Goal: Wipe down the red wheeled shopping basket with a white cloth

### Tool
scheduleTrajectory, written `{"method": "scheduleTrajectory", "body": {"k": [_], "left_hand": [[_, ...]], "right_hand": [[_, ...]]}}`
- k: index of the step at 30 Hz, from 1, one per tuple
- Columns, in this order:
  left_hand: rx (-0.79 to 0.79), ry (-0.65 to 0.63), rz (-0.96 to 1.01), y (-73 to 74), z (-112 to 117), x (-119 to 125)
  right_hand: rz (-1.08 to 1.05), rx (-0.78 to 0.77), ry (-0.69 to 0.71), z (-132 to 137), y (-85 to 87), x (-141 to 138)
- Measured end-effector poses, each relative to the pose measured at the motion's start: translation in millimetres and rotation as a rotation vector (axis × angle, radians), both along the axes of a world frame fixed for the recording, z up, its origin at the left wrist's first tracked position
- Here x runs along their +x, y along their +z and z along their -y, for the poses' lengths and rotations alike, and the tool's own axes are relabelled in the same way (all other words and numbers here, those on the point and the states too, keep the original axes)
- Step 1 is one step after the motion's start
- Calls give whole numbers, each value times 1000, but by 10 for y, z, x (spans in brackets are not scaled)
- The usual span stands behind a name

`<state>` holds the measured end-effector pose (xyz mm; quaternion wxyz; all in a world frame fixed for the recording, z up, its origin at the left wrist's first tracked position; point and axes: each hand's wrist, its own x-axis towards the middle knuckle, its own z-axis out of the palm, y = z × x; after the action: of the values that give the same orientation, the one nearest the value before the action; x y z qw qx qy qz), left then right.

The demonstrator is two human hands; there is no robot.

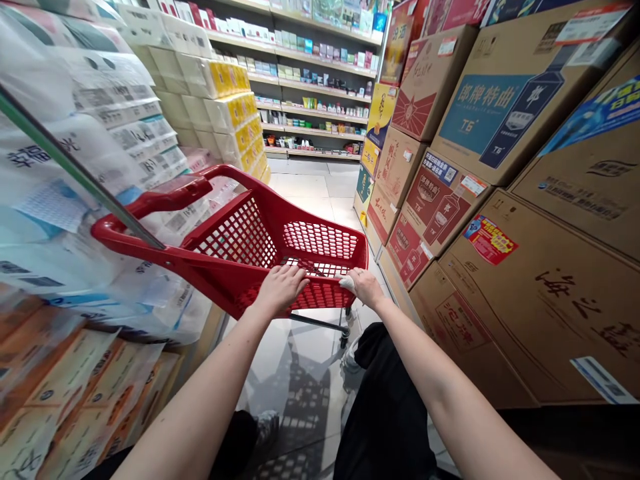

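Note:
A red plastic shopping basket (260, 233) on wheels stands in front of me in a shop aisle, its long handle (150, 207) reaching back to the left. My left hand (281, 288) is curled over the near rim of the basket. My right hand (364, 287) grips the same rim further right, with a bit of white at one finger. Nothing shows inside the basket.
Stacked cardboard cartons (500, 200) wall the right side of the aisle. Wrapped packs of tissue paper (100, 133) fill the left side. A tiled floor (310, 187) runs ahead to shelves of small goods (315, 87). My legs and shoes show below.

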<state>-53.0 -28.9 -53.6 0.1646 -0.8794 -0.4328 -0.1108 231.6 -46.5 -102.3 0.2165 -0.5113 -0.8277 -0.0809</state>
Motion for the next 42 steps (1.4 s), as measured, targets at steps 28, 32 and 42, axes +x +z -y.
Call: {"method": "scheduleTrajectory", "body": {"k": [28, 32, 42], "left_hand": [[65, 131, -6, 173, 116, -250], [67, 157, 6, 157, 140, -139], [90, 159, 23, 153, 165, 106]], "right_hand": [[116, 69, -40, 103, -164, 300], [97, 140, -174, 107, -252, 287], [87, 124, -181, -56, -25, -658]]}}
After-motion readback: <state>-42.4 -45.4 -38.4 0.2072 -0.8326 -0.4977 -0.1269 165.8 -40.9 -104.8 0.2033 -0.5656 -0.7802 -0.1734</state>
